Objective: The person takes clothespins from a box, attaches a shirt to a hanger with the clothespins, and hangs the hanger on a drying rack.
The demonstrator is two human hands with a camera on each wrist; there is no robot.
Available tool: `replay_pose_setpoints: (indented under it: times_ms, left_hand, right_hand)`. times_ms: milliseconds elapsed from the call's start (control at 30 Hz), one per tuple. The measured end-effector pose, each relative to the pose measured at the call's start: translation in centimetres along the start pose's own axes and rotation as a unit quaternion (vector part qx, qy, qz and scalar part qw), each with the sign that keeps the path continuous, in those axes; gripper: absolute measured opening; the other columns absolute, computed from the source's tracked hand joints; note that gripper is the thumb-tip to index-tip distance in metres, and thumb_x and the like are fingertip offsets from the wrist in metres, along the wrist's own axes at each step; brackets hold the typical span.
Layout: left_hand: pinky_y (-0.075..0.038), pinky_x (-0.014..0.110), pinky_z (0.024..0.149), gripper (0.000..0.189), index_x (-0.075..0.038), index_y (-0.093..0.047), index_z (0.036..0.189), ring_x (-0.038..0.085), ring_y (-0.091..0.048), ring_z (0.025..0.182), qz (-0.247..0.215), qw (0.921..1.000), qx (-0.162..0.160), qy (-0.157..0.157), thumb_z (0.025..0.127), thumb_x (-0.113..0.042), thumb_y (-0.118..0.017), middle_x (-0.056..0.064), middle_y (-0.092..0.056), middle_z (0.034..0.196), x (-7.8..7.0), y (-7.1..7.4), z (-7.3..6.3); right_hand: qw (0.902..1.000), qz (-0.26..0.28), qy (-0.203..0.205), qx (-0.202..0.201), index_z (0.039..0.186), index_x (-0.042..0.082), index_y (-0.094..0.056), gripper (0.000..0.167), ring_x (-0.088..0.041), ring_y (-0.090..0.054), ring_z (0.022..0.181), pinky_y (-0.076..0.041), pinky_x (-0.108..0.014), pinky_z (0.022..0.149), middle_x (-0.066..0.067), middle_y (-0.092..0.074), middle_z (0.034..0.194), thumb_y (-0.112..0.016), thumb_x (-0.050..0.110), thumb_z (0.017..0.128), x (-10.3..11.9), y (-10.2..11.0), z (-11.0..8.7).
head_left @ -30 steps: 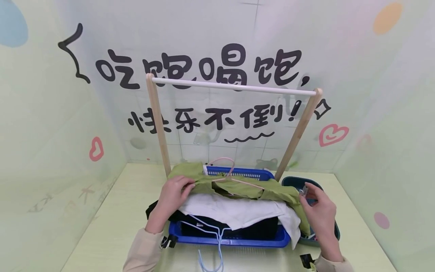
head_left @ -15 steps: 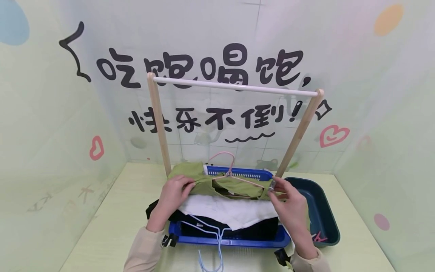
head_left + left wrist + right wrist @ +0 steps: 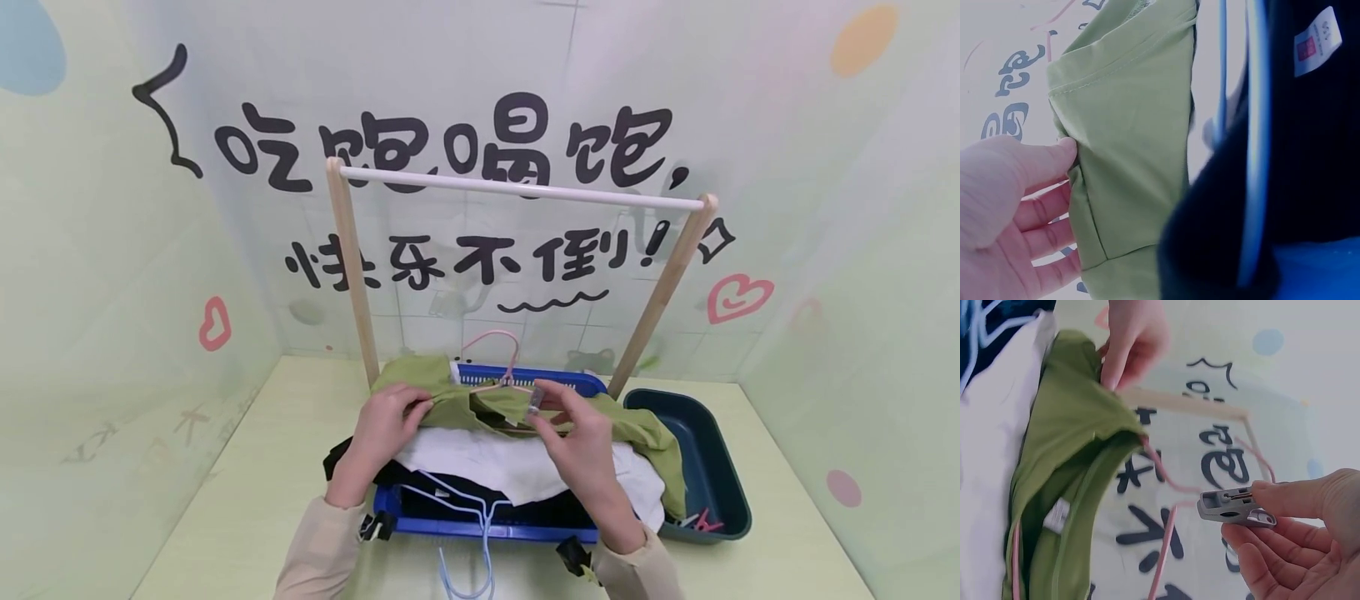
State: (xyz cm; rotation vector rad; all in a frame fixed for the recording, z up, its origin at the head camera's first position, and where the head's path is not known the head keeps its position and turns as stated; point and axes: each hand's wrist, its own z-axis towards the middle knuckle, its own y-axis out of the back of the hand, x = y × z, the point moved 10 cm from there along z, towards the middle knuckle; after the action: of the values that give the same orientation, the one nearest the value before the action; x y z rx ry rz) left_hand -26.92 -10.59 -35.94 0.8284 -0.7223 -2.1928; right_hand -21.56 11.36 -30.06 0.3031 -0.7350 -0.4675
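A green shirt lies spread over the pile, with a pink hanger in its neck opening and the hook standing up. My left hand pinches the shirt's shoulder between thumb and fingers; the left wrist view shows the cloth hanging from the thumb. A grey clothespin is pinched in my right hand, in front of the neck opening near the hanger's right arm. The right wrist view shows its jaws pointing at the hanger and apart from the cloth.
Under the shirt, a white garment and a black one fill a blue basket. A light blue hanger sticks out in front. Pink clothespins lie in a dark green tub. Behind stands a rack with a white bar.
My right hand has moved left with the clothespin, from the shirt's right sleeve to the neck opening. The hanger's hook stands higher. My left hand has kept its hold.
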Motion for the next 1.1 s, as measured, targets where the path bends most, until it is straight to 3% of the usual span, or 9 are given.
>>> replay_pose_setpoints:
  times_ms: [233, 500, 700, 933, 1100]
  left_hand:
    - [-0.053, 0.039, 0.067, 0.006, -0.003, -0.073, 0.082, 0.025, -0.065, 0.075, -0.011, 0.9995, 0.023, 0.019, 0.077, -0.002, -0.075, 0.008, -0.069, 0.08, 0.3, -0.1, 0.3]
    - [-0.053, 0.04, 0.067, 0.005, -0.004, -0.074, 0.084, 0.025, -0.065, 0.075, -0.008, 0.9972, 0.06, 0.045, 0.079, -0.004, -0.073, 0.008, -0.069, 0.081, 0.7, -0.5, 0.8]
    - [-0.052, 0.04, 0.069, 0.004, -0.005, -0.074, 0.082, 0.024, -0.066, 0.077, 0.009, 0.996, 0.074, 0.05, 0.079, -0.007, -0.074, 0.007, -0.07, 0.081, 0.8, -0.5, 1.5]
    - [-0.052, 0.037, 0.066, 0.004, -0.004, -0.074, 0.082, 0.022, -0.065, 0.074, 0.008, 0.9954, 0.082, 0.05, 0.08, -0.008, -0.073, 0.006, -0.07, 0.079, 1.0, -0.6, 1.6]
    - [-0.052, 0.037, 0.067, 0.004, -0.005, -0.074, 0.081, 0.022, -0.065, 0.075, 0.003, 0.9954, 0.082, 0.049, 0.08, -0.008, -0.073, 0.005, -0.07, 0.079, 1.0, -0.7, 1.7]
  right_hand:
    - [0.9976, 0.039, 0.051, 0.027, 0.109, -0.001, -0.064, 0.041, -0.02, -0.067, 0.08, -0.053, -0.029, 0.059, -0.011, -0.069, 0.095, -0.075, -0.01, 0.07, 2.1, -2.8, 0.7]
    - [0.9945, 0.06, 0.079, 0.034, 0.108, 0.001, -0.064, 0.041, -0.021, -0.067, 0.079, -0.053, -0.034, 0.062, -0.01, -0.069, 0.092, -0.077, -0.007, 0.07, 2.9, -5.4, 1.5]
    - [0.9935, 0.07, 0.074, 0.05, 0.106, 0.0, -0.065, 0.035, -0.02, -0.067, 0.078, -0.053, -0.032, 0.06, -0.011, -0.069, 0.089, -0.075, -0.007, 0.073, 3.0, -7.2, 2.5]
    - [0.993, 0.078, 0.063, 0.063, 0.102, -0.003, -0.066, 0.03, -0.02, -0.067, 0.074, -0.053, -0.022, 0.061, -0.012, -0.07, 0.085, -0.074, -0.008, 0.073, 2.6, -8.7, 4.0]
    - [0.9943, 0.07, 0.044, 0.067, 0.099, -0.001, -0.067, 0.026, -0.021, -0.068, 0.075, -0.054, -0.024, 0.062, -0.012, -0.07, 0.086, -0.074, -0.006, 0.074, 2.3, -9.4, 4.7]
